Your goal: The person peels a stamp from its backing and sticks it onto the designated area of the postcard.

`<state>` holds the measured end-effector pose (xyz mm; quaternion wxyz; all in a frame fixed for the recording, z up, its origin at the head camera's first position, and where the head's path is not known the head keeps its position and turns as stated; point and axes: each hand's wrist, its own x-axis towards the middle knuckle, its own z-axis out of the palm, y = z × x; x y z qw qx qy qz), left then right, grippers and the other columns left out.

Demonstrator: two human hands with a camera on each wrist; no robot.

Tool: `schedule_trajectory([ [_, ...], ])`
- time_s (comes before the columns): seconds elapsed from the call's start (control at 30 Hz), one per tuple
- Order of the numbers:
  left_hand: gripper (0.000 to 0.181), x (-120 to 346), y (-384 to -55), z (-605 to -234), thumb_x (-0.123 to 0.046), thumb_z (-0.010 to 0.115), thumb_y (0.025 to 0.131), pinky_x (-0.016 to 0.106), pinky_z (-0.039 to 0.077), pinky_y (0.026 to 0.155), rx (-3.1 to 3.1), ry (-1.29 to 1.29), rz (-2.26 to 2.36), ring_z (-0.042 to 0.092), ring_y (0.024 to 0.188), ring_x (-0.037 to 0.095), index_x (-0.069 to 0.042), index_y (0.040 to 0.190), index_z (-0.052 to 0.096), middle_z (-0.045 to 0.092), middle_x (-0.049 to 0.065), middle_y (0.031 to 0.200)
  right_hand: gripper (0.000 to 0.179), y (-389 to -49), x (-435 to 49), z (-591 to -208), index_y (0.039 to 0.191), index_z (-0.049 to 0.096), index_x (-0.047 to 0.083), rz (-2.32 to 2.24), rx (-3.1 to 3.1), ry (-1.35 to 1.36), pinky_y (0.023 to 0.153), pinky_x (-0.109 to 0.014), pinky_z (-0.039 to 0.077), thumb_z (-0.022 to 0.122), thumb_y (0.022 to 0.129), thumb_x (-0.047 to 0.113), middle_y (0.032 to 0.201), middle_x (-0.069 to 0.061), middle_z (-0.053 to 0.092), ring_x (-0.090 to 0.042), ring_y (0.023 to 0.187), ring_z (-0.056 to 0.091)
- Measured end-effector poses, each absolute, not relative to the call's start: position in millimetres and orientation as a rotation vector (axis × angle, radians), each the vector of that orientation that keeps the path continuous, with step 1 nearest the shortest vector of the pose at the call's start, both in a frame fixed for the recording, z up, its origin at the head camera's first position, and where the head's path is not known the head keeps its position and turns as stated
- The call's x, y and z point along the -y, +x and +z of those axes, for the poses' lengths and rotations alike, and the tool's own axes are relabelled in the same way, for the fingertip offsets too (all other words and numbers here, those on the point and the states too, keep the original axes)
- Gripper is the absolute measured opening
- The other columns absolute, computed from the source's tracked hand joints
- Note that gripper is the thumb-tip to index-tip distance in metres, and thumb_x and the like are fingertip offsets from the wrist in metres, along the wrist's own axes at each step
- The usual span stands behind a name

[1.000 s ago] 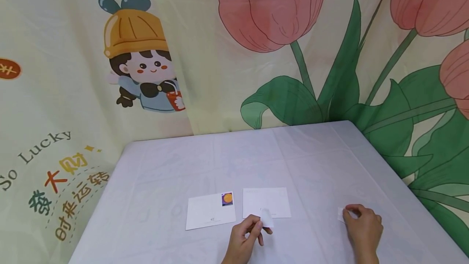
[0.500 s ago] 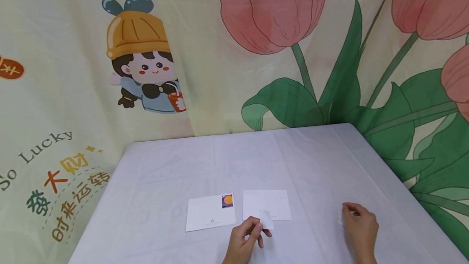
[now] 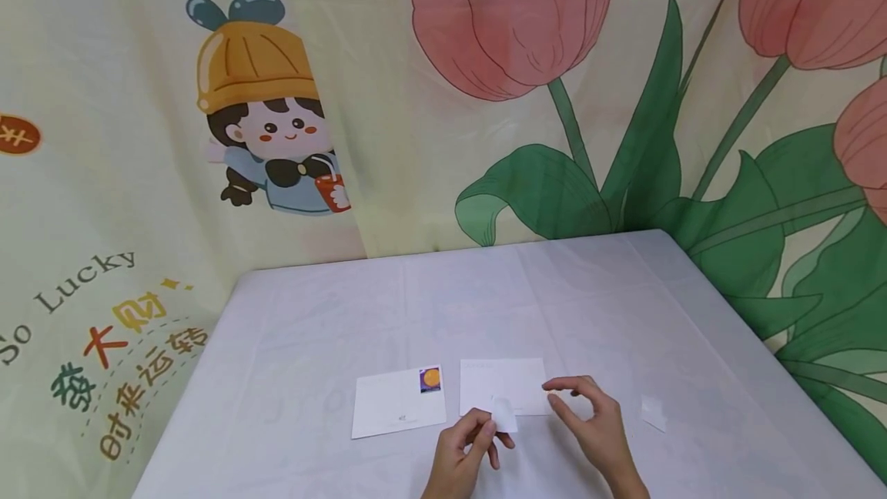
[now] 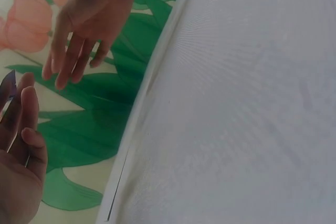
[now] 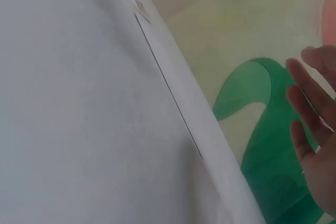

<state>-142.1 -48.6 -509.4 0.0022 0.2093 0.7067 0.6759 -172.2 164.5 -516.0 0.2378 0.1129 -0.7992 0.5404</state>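
Observation:
My left hand (image 3: 464,449) pinches a small stamp (image 3: 504,415) between thumb and forefinger. Its white back faces the head camera, and a purple side shows in the left wrist view. Behind it lies a plain white postcard (image 3: 502,380), flat on the table. My right hand (image 3: 594,426) is over the table beside that card's right edge, thumb and forefinger apart and nothing between them. Left of it lies another white postcard (image 3: 388,410), bearing a purple-and-orange stamp (image 3: 430,380) in its upper right corner. A small white paper slip (image 3: 653,413) lies right of my right hand.
A white cloth covers the table (image 3: 333,314). Behind the table's far edge hangs a printed curtain (image 3: 388,98) with tulips and a cartoon child. The left wrist view shows both hands in front of the curtain.
My right hand has let go of the white paper slip, which stays on the table, and has moved left toward my left hand. The left hand keeps holding the stamp in place.

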Motion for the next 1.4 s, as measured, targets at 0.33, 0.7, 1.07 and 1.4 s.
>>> schedule_trajectory([
  [0.33,0.016,49.0,-141.5,-509.2,-0.010,0.042,0.099,0.034,0.047,0.053,-2.133,0.731,2.143,0.055,0.052,0.013,-0.005,0.095,0.056,0.065,0.015,0.078,0.030,-163.0,-133.9,-505.5,0.110,0.060,0.001,1.965,2.009,0.766,0.083,-0.027,0.038,0.061,0.082,-0.011,0.105,-0.014,0.065,-0.022,0.101,0.056],
  [0.7,0.015,48.5,-141.6,-512.0,-0.011,0.043,0.098,0.034,0.048,0.055,-2.144,0.709,2.122,0.055,0.053,0.010,-0.006,0.094,0.057,0.065,0.014,0.077,0.023,-159.1,-130.5,-504.0,0.102,0.064,-0.003,2.004,1.942,0.758,0.091,-0.026,0.039,0.062,0.080,-0.012,0.101,-0.018,0.064,-0.021,0.100,0.057],
  [1.07,0.014,48.1,-133.6,-486.2,0.004,0.046,0.093,0.026,0.046,0.051,-2.276,0.896,2.151,0.055,0.049,0.016,-0.004,0.089,0.057,0.064,0.013,0.072,0.019,-159.3,-130.7,-504.4,0.098,0.065,-0.002,1.992,1.980,0.744,0.092,-0.026,0.038,0.063,0.081,-0.009,0.098,-0.017,0.065,-0.022,0.099,0.059],
  [1.4,0.017,46.2,-133.2,-484.6,0.009,0.059,0.083,0.016,0.039,0.044,-2.583,0.904,2.234,0.049,0.045,0.009,-0.007,0.079,0.056,0.061,0.005,0.061,0.015,-160.2,-126.5,-509.8,0.089,0.066,0.007,1.986,2.051,0.717,0.084,-0.029,0.040,0.065,0.081,-0.005,0.091,-0.009,0.064,-0.019,0.092,0.057],
])
